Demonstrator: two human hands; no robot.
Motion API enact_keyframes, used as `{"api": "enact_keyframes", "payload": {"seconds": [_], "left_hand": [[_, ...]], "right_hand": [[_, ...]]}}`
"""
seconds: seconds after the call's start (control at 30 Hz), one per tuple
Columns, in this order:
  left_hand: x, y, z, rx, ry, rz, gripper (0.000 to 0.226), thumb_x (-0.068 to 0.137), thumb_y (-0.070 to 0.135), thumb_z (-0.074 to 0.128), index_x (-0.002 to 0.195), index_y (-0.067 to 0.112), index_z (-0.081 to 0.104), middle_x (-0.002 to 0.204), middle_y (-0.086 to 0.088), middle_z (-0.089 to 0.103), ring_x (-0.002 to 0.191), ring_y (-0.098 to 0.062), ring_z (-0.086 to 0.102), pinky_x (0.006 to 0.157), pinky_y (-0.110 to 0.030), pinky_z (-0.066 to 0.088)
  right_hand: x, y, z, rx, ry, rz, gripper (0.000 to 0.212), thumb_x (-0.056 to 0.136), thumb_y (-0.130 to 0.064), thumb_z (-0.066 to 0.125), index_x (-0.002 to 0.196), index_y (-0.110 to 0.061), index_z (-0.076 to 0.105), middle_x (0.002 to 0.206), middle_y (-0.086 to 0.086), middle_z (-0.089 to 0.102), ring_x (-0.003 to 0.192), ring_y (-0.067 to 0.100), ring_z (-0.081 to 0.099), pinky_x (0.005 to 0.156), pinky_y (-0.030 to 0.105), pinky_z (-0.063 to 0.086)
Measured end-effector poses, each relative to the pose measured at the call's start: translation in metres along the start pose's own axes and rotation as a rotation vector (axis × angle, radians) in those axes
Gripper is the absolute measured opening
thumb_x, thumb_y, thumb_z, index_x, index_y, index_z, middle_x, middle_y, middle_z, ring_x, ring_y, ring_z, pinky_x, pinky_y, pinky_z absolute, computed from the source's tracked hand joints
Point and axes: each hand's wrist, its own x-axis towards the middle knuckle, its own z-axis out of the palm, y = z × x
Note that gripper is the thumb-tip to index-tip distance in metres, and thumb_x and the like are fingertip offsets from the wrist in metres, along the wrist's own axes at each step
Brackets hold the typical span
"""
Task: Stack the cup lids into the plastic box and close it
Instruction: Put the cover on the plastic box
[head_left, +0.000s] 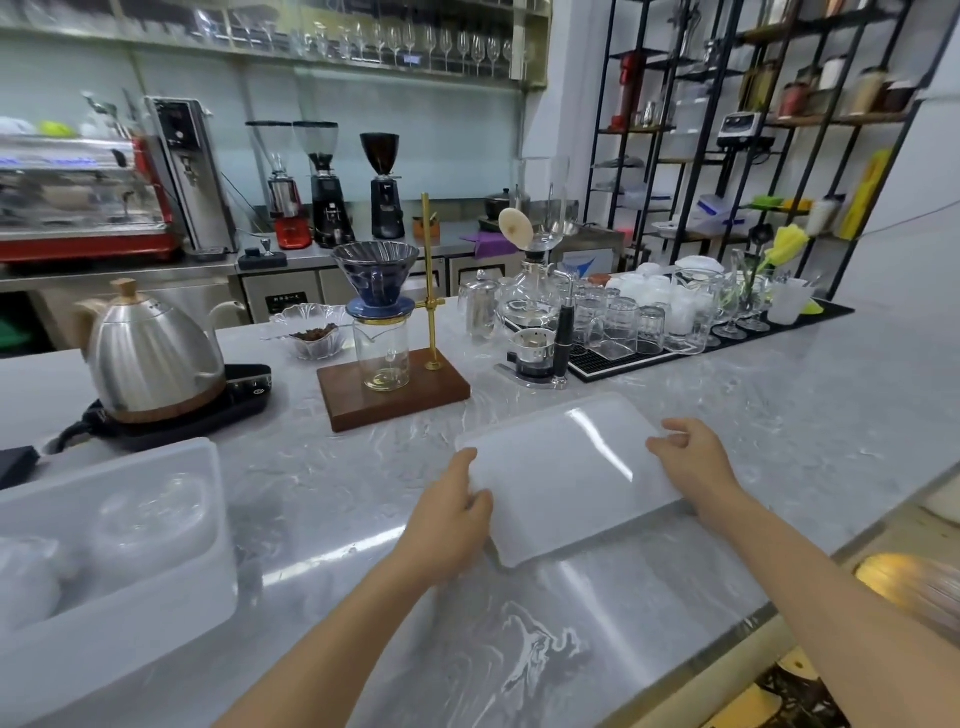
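A flat translucent white box lid (563, 467) lies on the marble counter (519, 649) in front of me. My left hand (452, 514) grips its near left edge, thumb on top. My right hand (693, 465) holds its right edge, fingers curled over the rim. The open translucent plastic box (156, 587) stands at the left, apart from both hands. Clear cup lids (156, 514) show inside it, some in plastic wrap at its left end.
A steel kettle (150, 358) on a black base and a pour-over stand (389, 384) on a wooden board sit behind. A siphon brewer (540, 343) and several upturned glasses on a black mat (623, 353) stand at the back right. The counter edge runs along the right.
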Motion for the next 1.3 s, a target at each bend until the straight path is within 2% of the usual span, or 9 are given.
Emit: {"api": "enact_keyframes", "payload": {"seconds": [0.1, 0.2, 0.33, 0.47, 0.63, 0.73, 0.83, 1.13, 1.3], "left_hand": [[-0.002, 0.007, -0.016, -0.222, 0.056, -0.048, 0.053, 0.106, 0.012, 0.044, 0.157, 0.021, 0.031, 0.127, 0.005, 0.05, 0.112, -0.018, 0.059, 0.104, -0.045, 0.051], [-0.002, 0.013, -0.035, -0.403, 0.134, -0.067, 0.047, 0.107, 0.013, 0.043, 0.152, 0.023, 0.035, 0.142, -0.003, 0.05, 0.128, -0.03, 0.056, 0.104, -0.058, 0.051], [-0.005, 0.018, -0.057, -0.561, 0.234, -0.072, 0.022, 0.109, 0.029, 0.044, 0.127, 0.029, 0.054, 0.133, 0.0, 0.057, 0.114, -0.018, 0.062, 0.102, -0.055, 0.053], [-0.01, 0.02, -0.08, -0.627, 0.341, -0.083, 0.036, 0.108, 0.048, 0.031, 0.131, 0.031, 0.052, 0.146, -0.003, 0.047, 0.132, -0.022, 0.05, 0.115, -0.053, 0.04], [-0.017, 0.03, -0.112, -0.883, 0.462, -0.052, 0.048, 0.107, 0.057, 0.021, 0.13, 0.028, 0.052, 0.122, 0.011, 0.059, 0.108, -0.001, 0.059, 0.117, -0.035, 0.034], [-0.022, 0.036, -0.13, -1.066, 0.482, 0.018, 0.042, 0.112, 0.046, 0.015, 0.099, 0.035, 0.053, 0.093, 0.022, 0.054, 0.063, 0.03, 0.057, 0.084, -0.009, 0.047], [-0.021, 0.035, -0.149, -1.194, 0.442, 0.0, 0.037, 0.107, 0.052, 0.037, 0.095, 0.035, 0.067, 0.077, 0.017, 0.076, 0.061, 0.01, 0.071, 0.05, -0.016, 0.053], [-0.025, 0.033, -0.155, -1.126, 0.412, 0.045, 0.026, 0.105, 0.04, 0.049, 0.092, 0.029, 0.069, 0.074, 0.005, 0.073, 0.064, -0.011, 0.071, 0.058, -0.025, 0.057], [-0.029, 0.035, -0.153, -1.1, 0.39, 0.069, 0.027, 0.105, 0.043, 0.047, 0.101, 0.027, 0.069, 0.082, 0.006, 0.075, 0.068, -0.007, 0.073, 0.056, -0.019, 0.057]], "right_hand": [[-0.003, -0.021, 0.008, 0.077, 0.025, -0.052, 0.041, 0.091, -0.008, 0.064, 0.13, -0.005, 0.052, 0.111, 0.011, 0.059, 0.085, 0.022, 0.061, 0.072, 0.032, 0.049], [-0.011, -0.046, 0.019, 0.154, 0.024, -0.142, 0.029, 0.092, -0.011, 0.06, 0.121, -0.013, 0.056, 0.095, 0.006, 0.063, 0.069, 0.011, 0.059, 0.056, 0.025, 0.044], [-0.024, -0.073, 0.034, 0.302, -0.027, -0.218, 0.023, 0.1, -0.02, 0.048, 0.079, -0.016, 0.058, 0.072, 0.002, 0.053, 0.063, 0.016, 0.046, 0.055, 0.029, 0.036], [-0.042, -0.104, 0.049, 0.579, -0.177, -0.081, 0.038, 0.104, -0.039, 0.039, 0.087, -0.019, 0.066, 0.08, -0.002, 0.065, 0.07, 0.013, 0.059, 0.062, 0.027, 0.047], [-0.054, -0.134, 0.067, 0.717, -0.365, -0.107, 0.053, 0.105, -0.051, 0.026, 0.11, -0.017, 0.067, 0.092, 0.007, 0.065, 0.078, 0.021, 0.056, 0.071, 0.032, 0.044], [-0.061, -0.145, 0.071, 0.747, -0.452, -0.139, 0.057, 0.104, -0.052, 0.025, 0.136, -0.017, 0.057, 0.113, 0.011, 0.065, 0.095, 0.024, 0.059, 0.078, 0.034, 0.049], [-0.065, -0.148, 0.072, 0.751, -0.549, -0.182, 0.057, 0.103, -0.053, 0.025, 0.14, -0.02, 0.054, 0.112, 0.003, 0.068, 0.081, 0.011, 0.066, 0.058, 0.019, 0.053], [-0.075, -0.149, 0.074, 0.711, -0.586, -0.163, 0.065, 0.102, -0.053, 0.018, 0.141, -0.015, 0.053, 0.142, 0.015, 0.058, 0.135, 0.038, 0.047, 0.114, 0.05, 0.035], [-0.077, -0.149, 0.074, 0.664, -0.592, -0.137, 0.066, 0.102, -0.054, 0.017, 0.14, -0.015, 0.054, 0.139, 0.013, 0.061, 0.137, 0.038, 0.045, 0.117, 0.051, 0.029]]}}
